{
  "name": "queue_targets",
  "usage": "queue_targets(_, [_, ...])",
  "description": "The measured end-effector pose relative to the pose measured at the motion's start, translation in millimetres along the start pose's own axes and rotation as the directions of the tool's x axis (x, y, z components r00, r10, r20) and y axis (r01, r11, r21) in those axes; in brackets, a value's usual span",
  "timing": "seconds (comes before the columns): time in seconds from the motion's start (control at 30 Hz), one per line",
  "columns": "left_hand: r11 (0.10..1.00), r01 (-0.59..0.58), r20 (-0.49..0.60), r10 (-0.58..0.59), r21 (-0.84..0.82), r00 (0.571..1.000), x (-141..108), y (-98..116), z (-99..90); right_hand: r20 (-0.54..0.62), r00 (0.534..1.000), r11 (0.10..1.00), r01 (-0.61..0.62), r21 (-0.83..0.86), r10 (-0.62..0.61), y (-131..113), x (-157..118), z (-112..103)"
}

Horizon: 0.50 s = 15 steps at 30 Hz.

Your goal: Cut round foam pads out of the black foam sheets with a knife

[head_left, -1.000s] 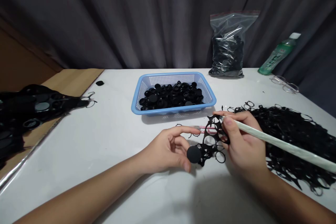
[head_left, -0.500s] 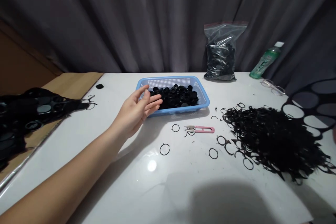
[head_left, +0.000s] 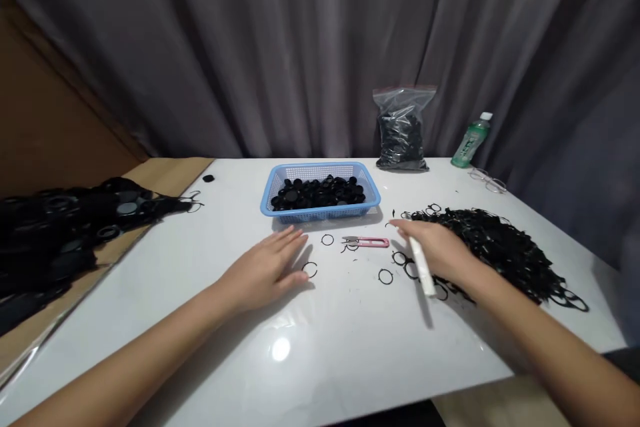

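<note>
My left hand is over the white table with its fingers stretched out and holds nothing. A thin black ring lies beside its thumb. My right hand is closed around a slim white stick-like object, whose kind I cannot make out. That hand is at the left edge of a heap of black ring scraps and hides part of it. Between the hands lie pink-handled thread snips and several loose black rings. Behind them stands a blue plastic basket holding many small round black parts.
A zip bag of black parts, a green bottle and glasses stand or lie along the back right. Black sheets of parts cover cardboard at left. One black piece lies near the cardboard.
My left hand has come back from the basket toward the near table. My right hand has entered view with the white object. The black perforated sheet at the right edge no longer hangs there.
</note>
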<state>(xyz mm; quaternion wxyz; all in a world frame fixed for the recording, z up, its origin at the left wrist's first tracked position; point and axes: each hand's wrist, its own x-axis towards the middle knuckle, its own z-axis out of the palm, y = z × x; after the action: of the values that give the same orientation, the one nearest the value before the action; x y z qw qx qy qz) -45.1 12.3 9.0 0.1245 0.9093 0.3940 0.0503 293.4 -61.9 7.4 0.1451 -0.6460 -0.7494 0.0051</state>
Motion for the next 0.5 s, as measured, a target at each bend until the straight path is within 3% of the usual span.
queue_targets(0.1, [0.987,0.157,0.087,-0.158,0.014,0.984,-15,10,20.5,0.075,0.996,0.996,0.052,0.071,-0.057,-26,16,32])
queue_targets(0.23, [0.956,0.294,0.003,-0.294,0.008,0.956,-2,41,40.2,0.042,0.997,0.985,0.057,0.166,-0.064,-33,23,42])
queue_targets(0.4, [0.960,0.254,-0.030,-0.259,-0.119,0.965,50,116,59.2,-0.226,0.972,0.959,0.001,0.285,0.066,-8,-5,1])
queue_targets(0.5, [0.965,0.114,-0.028,-0.124,-0.236,0.992,80,170,65.1,-0.435,0.869,0.922,-0.058,0.383,0.235,7,-30,-29])
